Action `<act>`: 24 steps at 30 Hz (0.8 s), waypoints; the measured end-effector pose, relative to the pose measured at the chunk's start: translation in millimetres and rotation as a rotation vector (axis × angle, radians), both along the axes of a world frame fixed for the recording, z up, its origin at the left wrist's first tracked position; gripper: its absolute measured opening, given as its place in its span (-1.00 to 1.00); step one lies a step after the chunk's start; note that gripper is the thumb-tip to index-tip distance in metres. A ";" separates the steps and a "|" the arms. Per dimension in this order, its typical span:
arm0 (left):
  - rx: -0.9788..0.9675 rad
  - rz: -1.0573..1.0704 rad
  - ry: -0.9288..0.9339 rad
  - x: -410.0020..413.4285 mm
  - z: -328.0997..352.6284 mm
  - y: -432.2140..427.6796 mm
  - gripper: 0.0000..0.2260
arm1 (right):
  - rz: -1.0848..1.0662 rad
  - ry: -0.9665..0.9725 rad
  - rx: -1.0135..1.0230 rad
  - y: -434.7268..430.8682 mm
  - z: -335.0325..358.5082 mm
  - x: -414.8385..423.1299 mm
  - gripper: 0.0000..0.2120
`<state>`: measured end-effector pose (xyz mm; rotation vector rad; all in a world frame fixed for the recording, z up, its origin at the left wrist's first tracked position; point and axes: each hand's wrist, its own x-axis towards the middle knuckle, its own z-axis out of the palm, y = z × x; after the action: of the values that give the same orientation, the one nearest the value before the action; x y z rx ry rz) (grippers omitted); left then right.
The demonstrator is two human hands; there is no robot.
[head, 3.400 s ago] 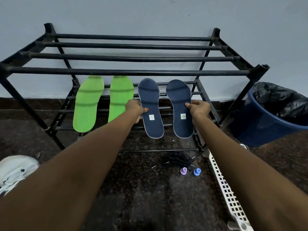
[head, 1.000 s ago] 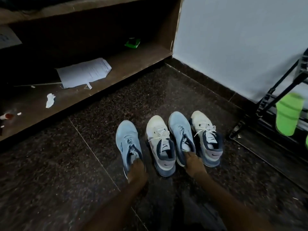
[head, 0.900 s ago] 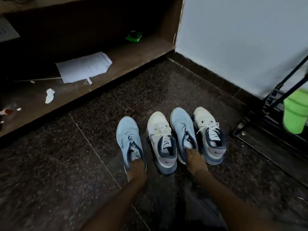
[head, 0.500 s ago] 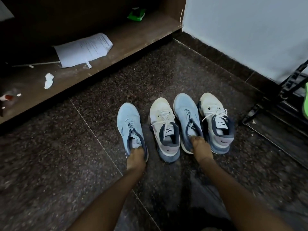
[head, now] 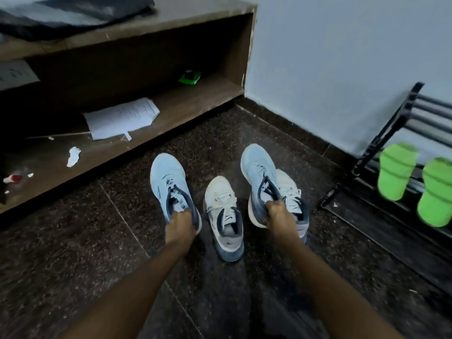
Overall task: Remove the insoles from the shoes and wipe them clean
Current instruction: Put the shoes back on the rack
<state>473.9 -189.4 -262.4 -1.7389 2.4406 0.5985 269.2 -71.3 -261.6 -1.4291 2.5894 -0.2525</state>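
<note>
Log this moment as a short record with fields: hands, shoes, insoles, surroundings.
left hand: grips the heel of the left blue shoe
right hand: grips the heel of the right blue shoe
middle white shoe: on the floor between the blue shoes, untouched
right white shoe: partly hidden behind the right blue shoe
green insoles: two, leaning on the black rack at right
surroundings: wooden shelf at left, holding a sheet of paper

Single head-worn wide view, steeply down onto nearby floor (head: 73,253)
</note>
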 end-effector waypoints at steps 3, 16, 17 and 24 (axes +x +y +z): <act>-0.066 -0.066 0.036 -16.5 39.8 -4.6 -0.67 | -0.046 -0.027 -0.070 0.1 40.2 -6.6 -0.84; -0.239 -0.434 0.277 -123.9 209.9 55.2 -0.76 | -0.188 0.195 -0.253 84.9 216.9 -54.9 -0.77; -0.249 -0.452 0.292 -132.4 220.5 62.3 -0.75 | -0.200 0.209 -0.267 92.2 226.9 -59.9 -0.76; -0.285 -0.616 0.388 -204.8 278.7 110.4 -0.79 | -0.353 0.293 -0.295 150.3 275.1 -109.0 -0.77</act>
<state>269.1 -79.0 16.3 -0.8754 3.2418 0.5650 160.2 79.1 13.6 -1.1474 3.1531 -0.5266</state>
